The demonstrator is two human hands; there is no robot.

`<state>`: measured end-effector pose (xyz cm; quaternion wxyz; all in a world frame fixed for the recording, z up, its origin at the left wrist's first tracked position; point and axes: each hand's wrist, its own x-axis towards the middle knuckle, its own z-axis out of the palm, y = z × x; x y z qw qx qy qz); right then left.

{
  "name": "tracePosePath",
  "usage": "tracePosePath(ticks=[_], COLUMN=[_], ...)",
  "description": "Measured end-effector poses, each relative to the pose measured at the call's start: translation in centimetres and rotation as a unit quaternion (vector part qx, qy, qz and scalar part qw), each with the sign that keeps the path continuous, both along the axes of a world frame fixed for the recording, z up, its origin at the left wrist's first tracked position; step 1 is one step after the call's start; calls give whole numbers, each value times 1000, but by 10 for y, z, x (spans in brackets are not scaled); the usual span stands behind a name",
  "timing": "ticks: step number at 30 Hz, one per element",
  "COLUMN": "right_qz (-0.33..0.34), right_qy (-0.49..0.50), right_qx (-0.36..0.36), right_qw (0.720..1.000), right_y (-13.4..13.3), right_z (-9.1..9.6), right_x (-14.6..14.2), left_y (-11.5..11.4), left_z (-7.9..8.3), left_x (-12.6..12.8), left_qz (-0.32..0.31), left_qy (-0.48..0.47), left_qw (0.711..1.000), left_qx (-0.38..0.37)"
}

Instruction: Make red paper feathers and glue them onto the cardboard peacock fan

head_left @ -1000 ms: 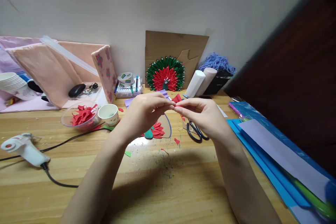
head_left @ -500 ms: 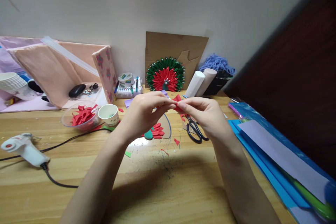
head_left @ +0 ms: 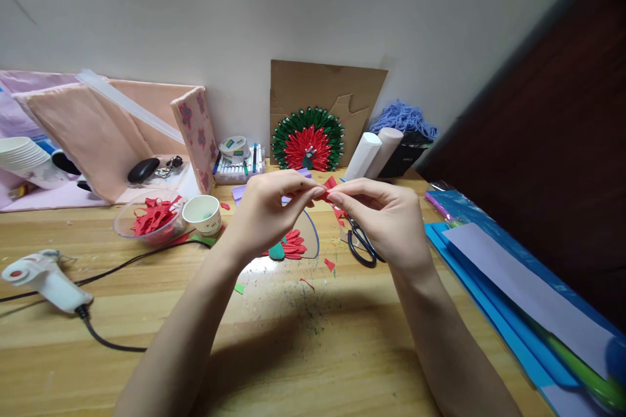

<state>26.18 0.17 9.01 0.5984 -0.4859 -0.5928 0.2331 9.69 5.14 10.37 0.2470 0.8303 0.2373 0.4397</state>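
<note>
Between the fingertips of both hands is a small piece of red paper (head_left: pixel 330 184), held above the table. My left hand (head_left: pixel 274 208) pinches its left side, and my right hand (head_left: pixel 381 212) pinches the other side, thumb against forefinger. Partly hidden behind my left hand lies a cardboard piece with a blue outline and red petals (head_left: pixel 294 244) around a green shape (head_left: pixel 276 250). Black-handled scissors (head_left: pixel 360 249) rest beneath my right hand. Red scraps (head_left: pixel 329 264) are scattered on the wood.
A clear bowl of red strips (head_left: pixel 154 218) and a paper cup (head_left: pixel 202 214) stand left. A white glue gun (head_left: pixel 49 279) with its black cord lies nearer. Against the wall leans cardboard (head_left: pixel 323 81) behind a red-green peacock (head_left: pixel 308 143). Coloured sheets (head_left: pixel 518 300) lie right.
Both hands keep their pinch on the red paper. The right hand has shifted slightly, covering more of the scissors, and the fingertips sit a little closer together.
</note>
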Motion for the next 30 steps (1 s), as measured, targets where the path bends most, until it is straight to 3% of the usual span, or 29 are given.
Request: tracePosePath(ticks=[4, 12, 19, 25, 30], right_qz=[-21, -2, -90, 24, 15], right_qy=[-16, -25, -32, -41, -36], right_qx=[21, -17, -41, 19, 27], right_qw=[999, 1000, 995, 999, 999], right_y=[-4, -4, -4, 2, 7], right_z=[2, 3, 7, 2, -6], right_x=[-1, 1, 17, 4, 0], left_y=[-1, 1, 9, 8, 9], left_z=[2, 3, 5, -1, -8], left_x=[-2, -3, -19, -9, 1], left_qz=[-8, -10, 55, 21, -1], left_qy=[4, 9, -16, -15, -24], left_qw=[1000, 999, 997, 989, 973], left_qx=[-22, -30, -55, -143, -229])
